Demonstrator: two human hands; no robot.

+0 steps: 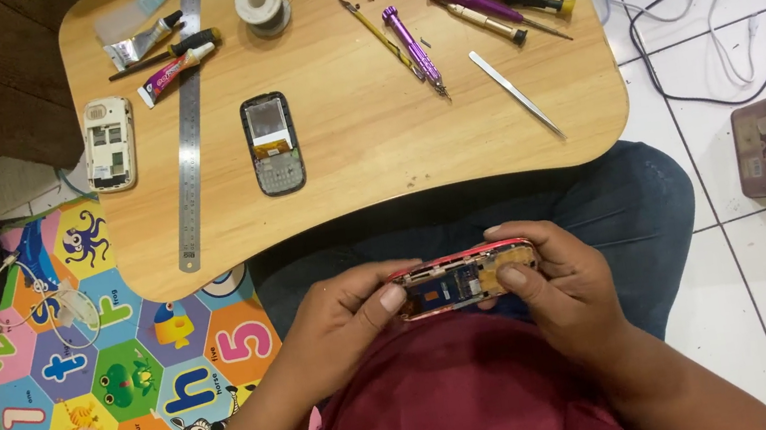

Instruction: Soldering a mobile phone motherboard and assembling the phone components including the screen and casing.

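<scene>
Your left hand [343, 317] is curled closed around the left end of the opened phone body [463, 279], thumb pressed on its face. Your right hand [555, 285] clamps the right end likewise. You hold the phone over your lap, near the wooden table [364, 157], apart from the keypad phone [272, 144] lying there.

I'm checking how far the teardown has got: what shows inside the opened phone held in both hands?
Inside the red-edged phone a circuit board with metal parts shows. The left hand and right hand cover both ends; its underside is hidden.
</scene>
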